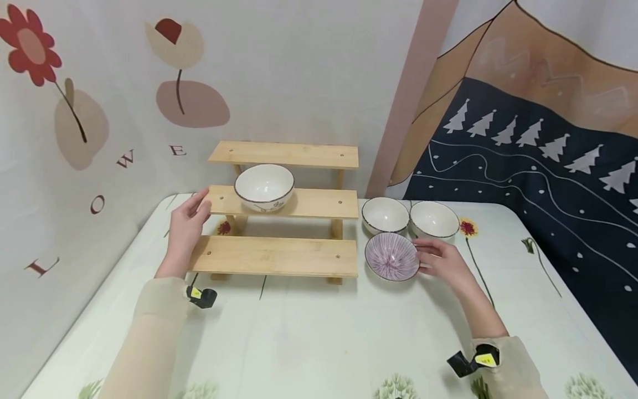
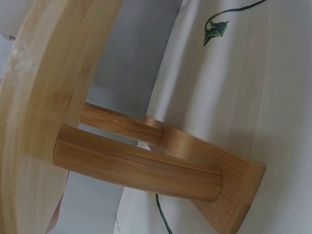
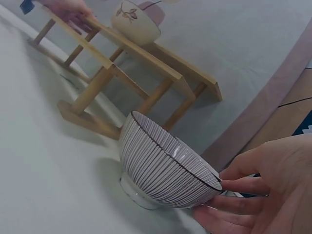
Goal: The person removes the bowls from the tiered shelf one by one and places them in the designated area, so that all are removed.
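Observation:
My left hand (image 1: 186,235) grips the left end of the middle step of a three-step wooden shelf rack (image 1: 274,256). In the left wrist view the rack's board (image 2: 44,112) hides nearly all of that hand. On the middle step stands a white bowl (image 1: 264,188) with a dark rim. Right of the rack, my right hand (image 1: 443,263) touches the outer right side of a purple-striped bowl (image 1: 392,256). Its fingers (image 3: 239,204) lie along the rim and wall in the right wrist view, all outside the bowl. That bowl's foot appears to rest on the table.
Two more white bowls, a left one (image 1: 385,213) and a right one (image 1: 433,219), stand just behind the striped bowl. A flower-printed cloth (image 1: 309,338) covers the table. Printed fabric (image 1: 299,72) hangs behind the rack, and a dark tree-patterned cloth (image 1: 498,160) hangs at the right.

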{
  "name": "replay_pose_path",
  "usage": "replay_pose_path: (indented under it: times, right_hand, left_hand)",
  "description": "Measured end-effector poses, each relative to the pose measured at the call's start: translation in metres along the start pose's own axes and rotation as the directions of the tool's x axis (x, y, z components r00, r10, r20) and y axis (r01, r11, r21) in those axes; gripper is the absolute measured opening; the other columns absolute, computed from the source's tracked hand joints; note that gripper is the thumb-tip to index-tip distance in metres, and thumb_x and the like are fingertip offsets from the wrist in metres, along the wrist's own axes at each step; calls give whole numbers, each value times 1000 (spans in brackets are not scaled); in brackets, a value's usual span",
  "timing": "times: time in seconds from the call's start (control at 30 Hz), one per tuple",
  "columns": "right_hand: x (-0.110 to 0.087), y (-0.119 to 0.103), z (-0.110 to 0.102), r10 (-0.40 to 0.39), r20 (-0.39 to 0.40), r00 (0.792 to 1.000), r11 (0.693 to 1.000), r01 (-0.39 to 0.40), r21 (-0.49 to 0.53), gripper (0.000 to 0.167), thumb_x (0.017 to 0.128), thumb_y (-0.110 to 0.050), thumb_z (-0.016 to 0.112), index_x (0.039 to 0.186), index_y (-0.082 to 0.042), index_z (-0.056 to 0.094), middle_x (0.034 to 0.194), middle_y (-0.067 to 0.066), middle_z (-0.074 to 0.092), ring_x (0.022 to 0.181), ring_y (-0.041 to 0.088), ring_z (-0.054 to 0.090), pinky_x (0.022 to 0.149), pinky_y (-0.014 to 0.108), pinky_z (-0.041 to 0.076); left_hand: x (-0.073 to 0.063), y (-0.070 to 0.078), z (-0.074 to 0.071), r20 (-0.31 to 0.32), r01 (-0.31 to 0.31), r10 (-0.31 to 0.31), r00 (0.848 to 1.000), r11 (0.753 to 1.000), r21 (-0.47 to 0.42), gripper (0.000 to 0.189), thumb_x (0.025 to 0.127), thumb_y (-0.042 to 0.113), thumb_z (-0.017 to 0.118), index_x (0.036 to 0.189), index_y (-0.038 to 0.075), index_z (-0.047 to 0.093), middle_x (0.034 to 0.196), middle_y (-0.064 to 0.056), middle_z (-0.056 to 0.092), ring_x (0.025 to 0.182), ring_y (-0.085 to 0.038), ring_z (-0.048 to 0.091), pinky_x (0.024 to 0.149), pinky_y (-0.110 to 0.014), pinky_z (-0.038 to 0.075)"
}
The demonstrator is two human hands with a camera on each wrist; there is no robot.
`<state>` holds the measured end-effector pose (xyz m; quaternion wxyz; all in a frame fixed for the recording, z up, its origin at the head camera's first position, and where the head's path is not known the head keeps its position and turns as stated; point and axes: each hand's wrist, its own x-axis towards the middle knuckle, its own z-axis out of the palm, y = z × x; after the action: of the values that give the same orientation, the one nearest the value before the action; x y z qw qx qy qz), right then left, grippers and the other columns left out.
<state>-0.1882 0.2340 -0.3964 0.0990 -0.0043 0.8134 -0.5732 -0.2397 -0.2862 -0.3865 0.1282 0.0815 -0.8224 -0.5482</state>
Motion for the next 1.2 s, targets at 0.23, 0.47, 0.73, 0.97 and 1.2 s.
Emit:
replay_pose_path:
  times: [0.23,0.47,0.73,0.97,1.2]
  right_hand:
    - [4,-8,-4,1,-20,1000,1000,-1,-31,46,102,-7,50,143,10,42,141,34,50,94,-9,61,86,25,62]
    - [11,-13,-5,-23,-27,999,997,21,-69,47,102,-12,55,142,8,45,139,32,54,93,-12,61,84,22,62]
    - [17,-18,-4,-44,-39,998,995,41,-87,46,101,-14,57,141,6,47,137,29,57,91,-14,60,85,21,61]
    - [21,-26,-3,-62,-46,997,991,56,-119,45,102,-17,56,142,3,48,139,29,56,90,-16,58,87,16,59]
    - [25,-31,2,-104,-57,993,990,97,-105,44,101,-15,57,141,3,50,137,30,57,90,-15,60,86,11,56]
  left_hand:
    - [2,-1,1,5,8,-8,1000,1000,11,53,106,37,44,154,15,39,161,-7,35,141,-26,47,101,-10,48]
    - [3,-1,1,13,17,-17,1000,1000,-1,53,106,36,44,154,16,38,162,-7,34,142,-24,47,104,-13,48]
    - [2,-2,0,9,4,-4,1000,1000,4,53,106,37,44,154,18,38,162,-5,34,143,-27,44,101,-8,48]
    - [2,-2,0,13,10,-10,1000,1000,-3,52,106,37,43,154,19,38,162,-4,33,143,-27,45,100,-7,48]
    - [1,-3,0,13,8,-8,1000,1000,-9,53,106,37,44,154,16,38,162,-6,34,142,-25,46,101,-8,48]
